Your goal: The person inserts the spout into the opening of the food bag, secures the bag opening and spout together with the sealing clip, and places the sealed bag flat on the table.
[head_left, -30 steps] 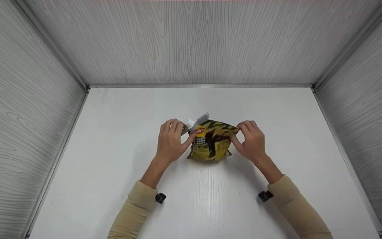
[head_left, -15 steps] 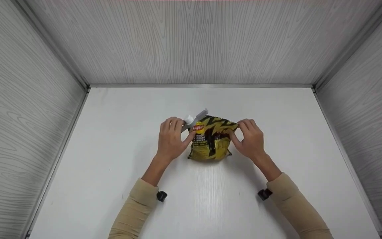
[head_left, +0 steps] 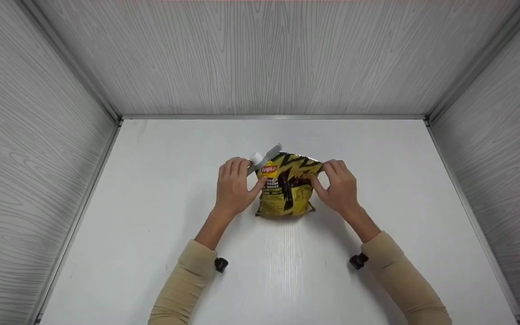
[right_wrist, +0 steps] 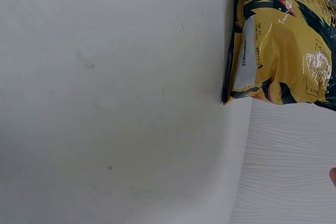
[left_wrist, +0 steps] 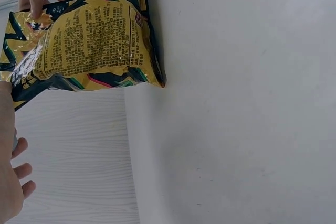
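Observation:
A yellow and black chip bag [head_left: 287,189] stands on its bottom edge on the white table, its front turned toward me. At its upper left corner my left hand [head_left: 233,187] pinches the bag, thumb in front. The same hand holds a grey bag clip [head_left: 272,153] with a round white cap [head_left: 256,158]; the clip slants up to the right beside the bag's top edge. My right hand [head_left: 341,187] pinches the upper right corner between thumb and fingers. Printed text covers the bag [left_wrist: 89,40] in the left wrist view. Most of the right hand is outside the right wrist view.
The white table [head_left: 129,203] is bordered by grey wood-grain panels [head_left: 260,58] at the back and both sides. A small black camera [head_left: 220,264] sits on the left sleeve, another black camera [head_left: 358,261] on the right.
Both hands have moved slightly away from me, with the clip. The bag's top edge has risen toward the back, showing more of its front, while its bottom has stayed nearly in place.

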`<state>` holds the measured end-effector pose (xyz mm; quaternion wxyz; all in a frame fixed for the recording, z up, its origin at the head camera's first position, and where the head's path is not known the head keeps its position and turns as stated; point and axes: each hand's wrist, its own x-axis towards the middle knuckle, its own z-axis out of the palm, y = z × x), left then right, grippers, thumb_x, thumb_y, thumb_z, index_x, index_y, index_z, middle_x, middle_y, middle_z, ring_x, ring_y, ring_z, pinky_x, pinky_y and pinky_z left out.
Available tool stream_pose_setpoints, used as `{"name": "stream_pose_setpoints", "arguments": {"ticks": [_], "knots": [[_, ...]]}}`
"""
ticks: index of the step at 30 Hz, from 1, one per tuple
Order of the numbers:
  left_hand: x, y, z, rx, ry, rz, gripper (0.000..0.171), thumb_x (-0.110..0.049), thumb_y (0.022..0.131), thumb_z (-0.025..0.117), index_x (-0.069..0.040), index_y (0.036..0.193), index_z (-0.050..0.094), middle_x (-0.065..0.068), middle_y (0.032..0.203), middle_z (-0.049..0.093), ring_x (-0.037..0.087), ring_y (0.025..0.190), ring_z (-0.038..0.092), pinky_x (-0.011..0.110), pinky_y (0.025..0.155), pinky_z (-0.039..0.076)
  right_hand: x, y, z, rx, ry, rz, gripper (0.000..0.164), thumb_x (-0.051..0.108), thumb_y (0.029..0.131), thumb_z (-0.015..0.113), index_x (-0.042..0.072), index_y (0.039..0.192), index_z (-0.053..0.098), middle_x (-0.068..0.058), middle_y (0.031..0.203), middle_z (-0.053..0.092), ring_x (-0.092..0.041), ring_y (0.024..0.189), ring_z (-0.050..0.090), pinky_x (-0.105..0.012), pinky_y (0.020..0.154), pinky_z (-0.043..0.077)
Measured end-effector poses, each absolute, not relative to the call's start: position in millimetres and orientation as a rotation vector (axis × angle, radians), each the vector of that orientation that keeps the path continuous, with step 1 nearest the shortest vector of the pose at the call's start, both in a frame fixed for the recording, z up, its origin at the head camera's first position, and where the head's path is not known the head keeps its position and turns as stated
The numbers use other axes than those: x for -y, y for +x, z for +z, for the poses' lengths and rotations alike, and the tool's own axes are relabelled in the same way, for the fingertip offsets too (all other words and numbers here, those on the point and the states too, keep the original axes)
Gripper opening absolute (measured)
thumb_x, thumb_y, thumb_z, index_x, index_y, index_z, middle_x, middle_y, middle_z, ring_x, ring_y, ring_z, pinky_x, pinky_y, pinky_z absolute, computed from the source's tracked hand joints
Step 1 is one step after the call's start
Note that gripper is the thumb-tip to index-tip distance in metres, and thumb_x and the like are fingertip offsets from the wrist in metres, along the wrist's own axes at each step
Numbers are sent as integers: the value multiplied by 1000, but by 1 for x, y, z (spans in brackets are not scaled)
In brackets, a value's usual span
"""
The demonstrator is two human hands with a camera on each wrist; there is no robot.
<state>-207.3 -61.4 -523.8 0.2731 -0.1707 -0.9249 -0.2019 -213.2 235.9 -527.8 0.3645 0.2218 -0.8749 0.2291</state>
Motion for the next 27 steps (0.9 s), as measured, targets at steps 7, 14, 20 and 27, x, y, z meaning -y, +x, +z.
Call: {"name": "stream_pose_setpoints", "arguments": {"ticks": [7, 14, 20, 27], "knots": [[60, -211, -527, 2516, -434, -576, 61, -56, 98, 67, -2, 125, 61, 14, 124, 64, 32, 122, 59, 50, 108, 49, -236, -217, -533, 2300, 559, 578, 27, 28, 95, 76, 3, 95, 66, -14, 94, 68, -33, 87, 65, -46, 71, 58], [58, -217, -527, 2545, -415, -580, 62, -57, 99, 64, -2, 128, 62, 14, 127, 63, 32, 124, 58, 50, 111, 47, -236, -220, -534, 2316, 554, 585, 27, 30, 97, 75, 4, 96, 66, -14, 93, 68, -32, 87, 64, -45, 71, 57], [57, -223, -527, 2575, -403, -543, 63, -59, 100, 61, -3, 129, 62, 13, 130, 61, 32, 129, 54, 51, 114, 45, -237, -225, -536, 2323, 550, 546, 27, 28, 95, 77, 4, 97, 65, -14, 95, 66, -32, 85, 64, -45, 68, 56], [58, -230, -527, 2609, -395, -530, 63, -59, 101, 60, -3, 129, 62, 12, 133, 57, 31, 133, 50, 50, 115, 43, -236, -226, -537, 2402, 552, 509, 32, 32, 95, 78, 3, 102, 66, -15, 101, 66, -33, 91, 64, -45, 72, 57]]}}
